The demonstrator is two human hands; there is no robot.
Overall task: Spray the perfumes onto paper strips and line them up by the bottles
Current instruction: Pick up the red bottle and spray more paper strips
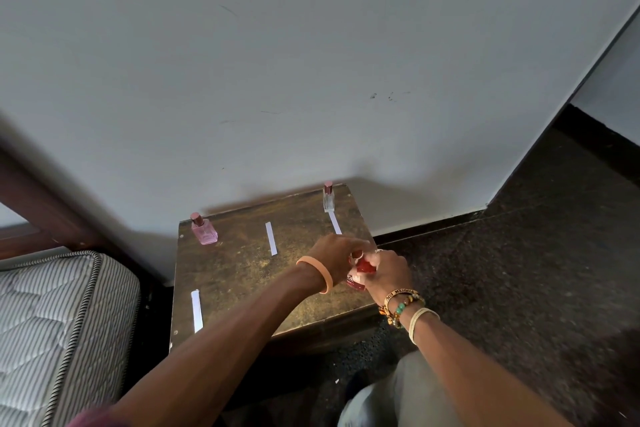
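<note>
A: Far left, a striped mattress point(52, 305) butts up near a worn brown desk point(242, 274) set against a pale wall point(311, 62), with dark speckled floor point(519, 253) off to the right.

B: And along the back?

A: A pink bottle point(203, 230) stands at the back-left corner and a clear bottle point(328, 198) at the back-right. One paper strip point(196, 310) lies by the front-left edge, a second strip point(271, 238) lies mid-desk, and a third strip point(334, 222) lies just in front of the clear bottle.

B: The hands?

A: They meet over the right edge of the desk. The left hand point(337, 255) curls over the top of a red bottle point(362, 270), and the right hand point(386, 272) grips its body. The bottle is tilted.

B: Room to move?

A: There is bare wood between the pink bottle and the middle strip, and more across the front centre. The red bottle hangs right at the desk's right rim, above the floor.
</note>
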